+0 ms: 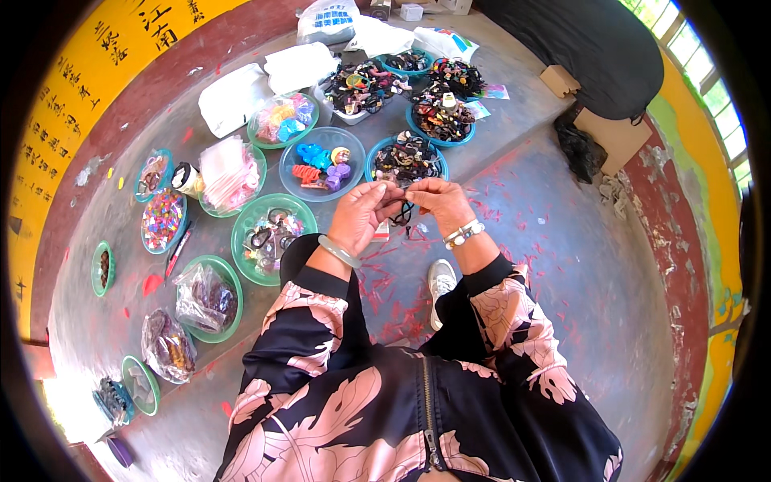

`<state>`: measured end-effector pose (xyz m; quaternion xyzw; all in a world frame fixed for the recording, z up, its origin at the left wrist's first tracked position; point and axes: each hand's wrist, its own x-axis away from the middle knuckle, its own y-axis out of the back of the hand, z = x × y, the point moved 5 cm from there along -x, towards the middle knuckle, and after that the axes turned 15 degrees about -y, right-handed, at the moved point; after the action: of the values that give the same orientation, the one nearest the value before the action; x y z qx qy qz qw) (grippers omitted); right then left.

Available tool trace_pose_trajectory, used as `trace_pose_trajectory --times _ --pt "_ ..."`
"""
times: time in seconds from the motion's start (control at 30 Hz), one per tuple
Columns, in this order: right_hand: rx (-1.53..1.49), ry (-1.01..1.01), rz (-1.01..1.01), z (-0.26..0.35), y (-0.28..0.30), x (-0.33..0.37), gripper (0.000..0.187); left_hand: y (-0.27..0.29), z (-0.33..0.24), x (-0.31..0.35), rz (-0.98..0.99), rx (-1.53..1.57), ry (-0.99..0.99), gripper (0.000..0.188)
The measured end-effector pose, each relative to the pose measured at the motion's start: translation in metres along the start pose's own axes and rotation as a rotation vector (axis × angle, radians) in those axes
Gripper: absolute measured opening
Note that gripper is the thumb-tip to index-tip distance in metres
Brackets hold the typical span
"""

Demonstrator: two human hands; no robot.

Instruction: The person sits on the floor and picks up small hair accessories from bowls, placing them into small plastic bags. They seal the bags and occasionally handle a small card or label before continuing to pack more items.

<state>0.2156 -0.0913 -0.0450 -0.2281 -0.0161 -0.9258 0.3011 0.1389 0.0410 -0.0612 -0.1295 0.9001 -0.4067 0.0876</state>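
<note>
My left hand (361, 214) and my right hand (444, 202) meet in front of me, fingertips pinched together. Between them hangs a thin black elastic hair tie (403, 215), gripped from both sides; its finer details are too small to make out. Just beyond my fingers stands a blue basin (369, 171) heaped with dark hair ties (408, 157). A clear bowl (287, 173) with blue, orange and purple pieces sits to the left of it. Closer to my left forearm, a green basin (239, 245) contains black hair ties and small charms.
More basins of hair ties (361, 87) and white bags (233, 100) stand farther back. At the left are a bowl of colourful beads (163, 215), a red pen (177, 254) and bagged brown items (168, 347). A cardboard box (614, 140) and black bag (580, 146) lie far right.
</note>
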Motion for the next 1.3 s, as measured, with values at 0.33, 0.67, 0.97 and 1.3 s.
trace_pose_trajectory --times 0.33,0.67,0.97,1.3 --pt "0.102 0.087 -0.085 0.006 0.003 0.002 0.011 -0.003 0.005 -0.001 -0.015 -0.178 -0.002 0.015" --pt "0.147 0.169 -0.065 0.016 0.0 0.012 0.013 -0.005 0.002 0.001 0.028 -0.138 0.049 0.018" --pt "0.229 0.244 0.041 0.019 0.002 0.016 0.016 -0.001 0.002 0.003 0.041 -0.045 0.112 0.02" --pt "0.349 0.375 0.015 0.023 0.001 0.018 0.015 -0.012 -0.005 0.005 0.178 0.068 0.106 0.023"
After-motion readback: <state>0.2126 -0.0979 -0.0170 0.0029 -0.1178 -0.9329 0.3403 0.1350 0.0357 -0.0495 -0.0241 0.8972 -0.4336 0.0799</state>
